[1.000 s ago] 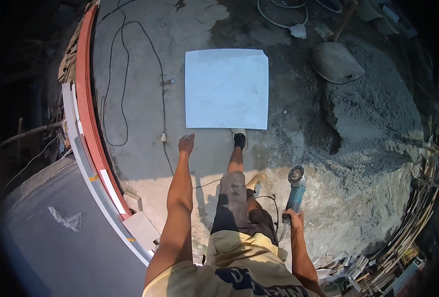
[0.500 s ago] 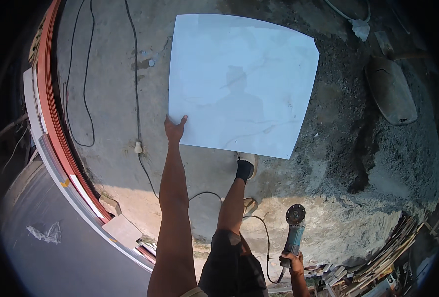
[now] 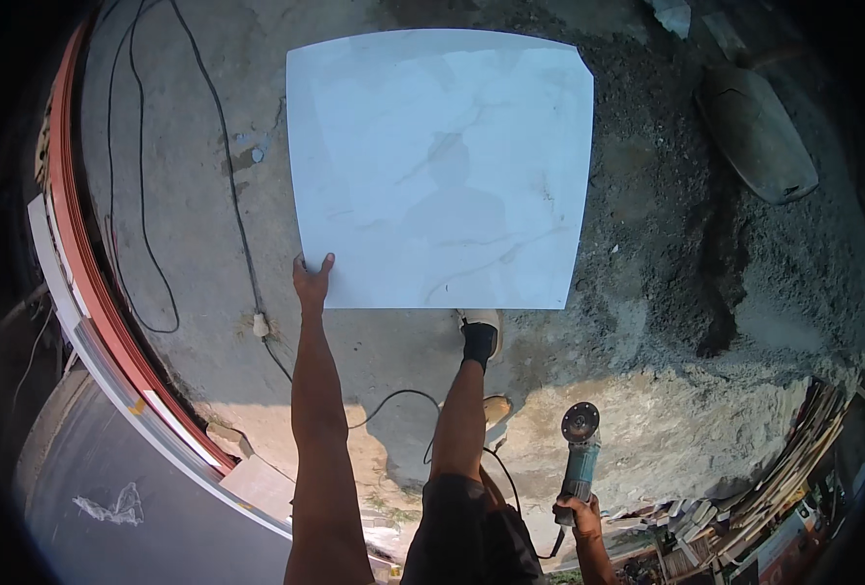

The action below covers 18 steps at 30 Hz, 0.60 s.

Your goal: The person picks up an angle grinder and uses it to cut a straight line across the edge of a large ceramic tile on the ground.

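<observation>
A large white tile [image 3: 432,166] with faint grey veins fills the upper middle, its top right corner clipped off. My left hand [image 3: 311,281] grips the tile's near left corner, thumb over the face and fingers around the edge. Down at the lower right, my right hand [image 3: 580,514] is wrapped around the body of a teal and black angle grinder [image 3: 577,463]. The grinder's dark round disc [image 3: 580,422] points away from me, well apart from the tile. My shoe [image 3: 481,330] stands at the tile's near edge.
Dark cables with a pale connector [image 3: 261,325] run over the concrete floor at left. A shovel [image 3: 759,136] lies on gravelly ground at far right. A red metal beam [image 3: 91,263] borders the left; stacked wood strips [image 3: 793,463] lie lower right.
The tile appears farther left and more squarely in view, with my left hand still at its corner. The whole view has shifted too. The grinder stays almost in place.
</observation>
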Each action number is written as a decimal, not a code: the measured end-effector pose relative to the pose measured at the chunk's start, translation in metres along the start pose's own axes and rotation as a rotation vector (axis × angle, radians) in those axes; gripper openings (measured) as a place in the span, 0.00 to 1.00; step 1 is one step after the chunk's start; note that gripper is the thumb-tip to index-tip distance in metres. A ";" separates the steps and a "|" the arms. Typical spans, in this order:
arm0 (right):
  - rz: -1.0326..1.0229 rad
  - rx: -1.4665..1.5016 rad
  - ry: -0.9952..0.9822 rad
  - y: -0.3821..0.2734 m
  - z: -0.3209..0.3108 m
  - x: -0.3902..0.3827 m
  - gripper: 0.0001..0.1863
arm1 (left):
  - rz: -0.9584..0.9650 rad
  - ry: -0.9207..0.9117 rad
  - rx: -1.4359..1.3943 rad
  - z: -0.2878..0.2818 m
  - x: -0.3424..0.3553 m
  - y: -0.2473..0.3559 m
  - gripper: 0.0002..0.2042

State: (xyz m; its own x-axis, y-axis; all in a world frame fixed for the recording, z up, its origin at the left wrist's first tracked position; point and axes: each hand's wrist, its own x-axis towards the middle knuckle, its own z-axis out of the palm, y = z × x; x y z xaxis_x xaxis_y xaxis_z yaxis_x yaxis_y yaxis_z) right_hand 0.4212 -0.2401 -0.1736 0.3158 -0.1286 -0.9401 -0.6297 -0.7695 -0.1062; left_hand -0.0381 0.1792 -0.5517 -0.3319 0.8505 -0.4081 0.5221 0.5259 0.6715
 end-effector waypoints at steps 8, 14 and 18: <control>0.010 -0.054 0.005 -0.018 0.002 0.005 0.27 | -0.025 -0.079 0.191 -0.007 0.002 0.000 0.33; -0.002 -0.100 -0.082 -0.028 -0.007 0.017 0.35 | -0.064 -0.108 0.336 -0.013 0.009 -0.003 0.36; -0.046 -0.012 0.102 -0.034 0.016 -0.010 0.35 | -0.096 -0.193 0.482 -0.033 0.024 0.004 0.35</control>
State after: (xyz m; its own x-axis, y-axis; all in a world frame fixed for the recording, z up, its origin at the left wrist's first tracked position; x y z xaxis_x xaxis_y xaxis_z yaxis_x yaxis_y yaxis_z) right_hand 0.4280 -0.2026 -0.1660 0.4155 -0.1558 -0.8962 -0.6049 -0.7831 -0.1443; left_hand -0.0697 0.2018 -0.5383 -0.2686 0.7609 -0.5906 0.8139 0.5072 0.2833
